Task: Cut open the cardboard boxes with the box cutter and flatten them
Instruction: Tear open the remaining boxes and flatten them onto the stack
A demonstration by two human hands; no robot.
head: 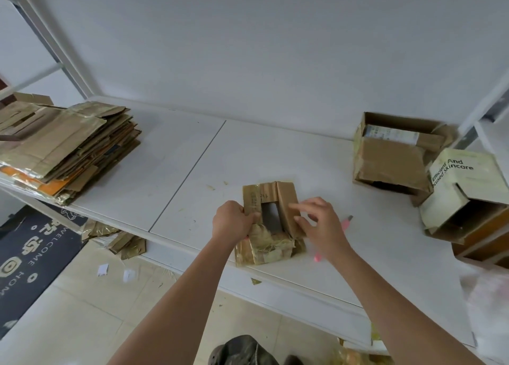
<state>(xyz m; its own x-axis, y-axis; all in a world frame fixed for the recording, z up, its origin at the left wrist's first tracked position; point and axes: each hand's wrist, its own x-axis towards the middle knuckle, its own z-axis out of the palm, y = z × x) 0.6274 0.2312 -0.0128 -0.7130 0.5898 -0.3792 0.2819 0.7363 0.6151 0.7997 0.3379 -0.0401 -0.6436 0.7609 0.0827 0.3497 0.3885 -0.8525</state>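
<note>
Nearest me: my two forearms reach up from the bottom of the frame to the small box (268, 221) at centre, on the white surface (275, 149).
Left hand (234, 222): fingers curled round the box's left flap, gripping it.
Right hand (321, 224): fingers spread and relaxed, holding nothing, just beside or touching the right flap; I cannot tell which.
Small box: top open, tape ragged, walls upright, not yet flat.
Box cutter (346, 221): pink, lying on the surface right of centre, mostly hidden behind my right hand.
Done: a stack of flattened cardboard (66, 147) at the left edge.
Left: I judge this box needs collapsing; the brown box (391, 158) and the skincare box (462, 188) at the right are unflattened.
</note>
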